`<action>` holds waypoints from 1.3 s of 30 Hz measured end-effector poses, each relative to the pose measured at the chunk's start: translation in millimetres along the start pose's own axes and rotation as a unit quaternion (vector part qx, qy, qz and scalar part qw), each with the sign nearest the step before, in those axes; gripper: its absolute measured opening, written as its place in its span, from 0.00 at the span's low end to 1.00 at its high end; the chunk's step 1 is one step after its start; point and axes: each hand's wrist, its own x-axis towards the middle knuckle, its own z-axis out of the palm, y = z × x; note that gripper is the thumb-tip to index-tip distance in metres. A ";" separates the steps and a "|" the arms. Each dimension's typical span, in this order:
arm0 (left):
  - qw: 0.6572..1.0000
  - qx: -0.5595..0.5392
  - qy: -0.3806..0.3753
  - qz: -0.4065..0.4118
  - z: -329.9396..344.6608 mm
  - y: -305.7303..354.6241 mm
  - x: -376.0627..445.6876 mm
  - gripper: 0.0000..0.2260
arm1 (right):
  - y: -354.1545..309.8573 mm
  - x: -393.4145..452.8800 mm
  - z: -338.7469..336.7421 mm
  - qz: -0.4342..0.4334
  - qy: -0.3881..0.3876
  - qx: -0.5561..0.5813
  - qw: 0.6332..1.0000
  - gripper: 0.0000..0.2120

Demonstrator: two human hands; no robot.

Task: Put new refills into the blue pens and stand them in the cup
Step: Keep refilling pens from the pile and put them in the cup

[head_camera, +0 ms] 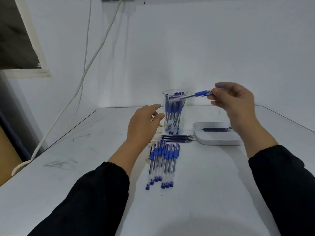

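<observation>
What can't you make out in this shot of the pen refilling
Head view:
- Pen in the right hand: its far end is motion-blurred, its tip hidden by fingers.
- Refills in the tray: the right wrist covers their ends.
- Pens in the cup: overlapping, too many to count.
- Scraps behind the left hand: mostly hidden.

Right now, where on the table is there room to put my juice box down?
The near right of the table is bare, between the row of pens and the right sleeve. The left side, beyond the left sleeve, is bare too. It is crowded in the middle: cup, loose refills and tray sit close together.
</observation>
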 end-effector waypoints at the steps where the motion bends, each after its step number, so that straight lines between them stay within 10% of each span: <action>1: 1.000 0.005 -0.004 0.000 2.2 -1.7 6.7 0.15 | -4.7 4.8 -1.3 -0.009 0.022 0.003 1.000 0.05; 9: 0.992 -0.027 -0.082 -0.094 32.8 2.8 44.0 0.35 | -8.4 49.3 24.4 -0.065 0.043 -0.123 0.989 0.06; 15: 0.988 -0.072 -0.088 -0.103 47.0 10.7 47.4 0.31 | 8.3 62.9 60.6 -0.069 -0.024 -0.228 0.971 0.07; 30: 0.987 -0.077 -0.084 -0.111 46.0 11.9 48.4 0.33 | 29.2 58.3 84.3 -0.108 -0.107 -0.574 0.805 0.23; 39: 0.986 0.014 -0.128 -0.107 25.3 16.7 27.6 0.25 | 33.9 30.1 54.5 -0.134 -0.084 -0.444 0.882 0.15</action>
